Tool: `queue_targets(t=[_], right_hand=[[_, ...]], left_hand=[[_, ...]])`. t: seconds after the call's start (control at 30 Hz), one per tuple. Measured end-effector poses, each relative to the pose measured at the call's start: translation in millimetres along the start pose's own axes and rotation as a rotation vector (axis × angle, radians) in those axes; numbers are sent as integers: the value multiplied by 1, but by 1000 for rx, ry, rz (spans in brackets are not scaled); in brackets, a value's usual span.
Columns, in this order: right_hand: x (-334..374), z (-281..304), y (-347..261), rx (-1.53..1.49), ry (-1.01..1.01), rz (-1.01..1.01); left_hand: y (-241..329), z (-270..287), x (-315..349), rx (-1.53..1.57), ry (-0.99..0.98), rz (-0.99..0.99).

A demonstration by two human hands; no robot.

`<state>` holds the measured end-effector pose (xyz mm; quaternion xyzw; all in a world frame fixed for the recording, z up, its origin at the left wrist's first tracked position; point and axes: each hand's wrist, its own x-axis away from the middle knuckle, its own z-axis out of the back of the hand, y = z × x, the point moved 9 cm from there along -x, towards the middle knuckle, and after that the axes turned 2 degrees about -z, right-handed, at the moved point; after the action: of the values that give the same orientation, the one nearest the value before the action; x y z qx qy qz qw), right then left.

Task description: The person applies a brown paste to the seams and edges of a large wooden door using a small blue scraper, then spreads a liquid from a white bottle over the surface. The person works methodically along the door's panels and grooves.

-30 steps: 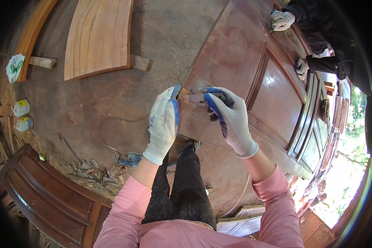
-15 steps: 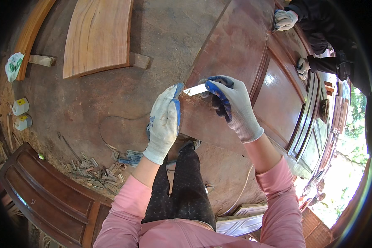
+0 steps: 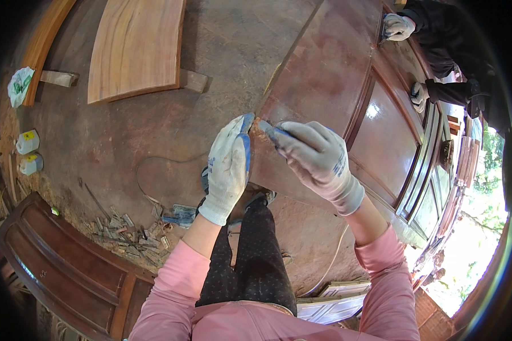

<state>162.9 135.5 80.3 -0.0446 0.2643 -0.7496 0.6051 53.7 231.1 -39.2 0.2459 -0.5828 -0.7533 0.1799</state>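
Observation:
My left hand [image 3: 226,165], in a white glove with blue coating, is upright with its fingers pressed together and the thumb alongside. Its palm is turned away, so whatever it may hold is hidden. Close to its fingertips, my right hand [image 3: 318,159], in the same kind of glove, pinches a small flat metal blade [image 3: 264,126]. Reddish-brown stuff shows at the blade's tip, just short of the left fingers. Below both hands lies a large dark-red wooden door panel [image 3: 318,74], its long edge running up from near my fingertips.
At upper right, a person's gloved hands [image 3: 398,26] rest on the panelled wood. A pale board [image 3: 136,51] lies on a wooden block at upper left. White jugs [image 3: 28,142] stand far left, wood scraps [image 3: 133,233] lie lower left, beside a brown panelled door [image 3: 68,261].
My right hand has rolled over so its back now shows, and the blade has turned from bright to dark, its tip still near the left fingers. The left hand has barely moved.

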Motion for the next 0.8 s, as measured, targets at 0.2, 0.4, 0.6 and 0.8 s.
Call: queue_targets(t=[0.2,0.4,0.6,0.8], right_hand=[[30,-19,0,275,-11,153],[23,-8,10,76,10,99],[31,-16,9,187,11,164],[32,-15,7,308,-93,175]], left_hand=[[-9,-3,5,-43,11,18],[-12,-3,5,-11,-7,54],[-7,-2,3,0,-1,21],[-6,-1,2,-4,-6,22]])
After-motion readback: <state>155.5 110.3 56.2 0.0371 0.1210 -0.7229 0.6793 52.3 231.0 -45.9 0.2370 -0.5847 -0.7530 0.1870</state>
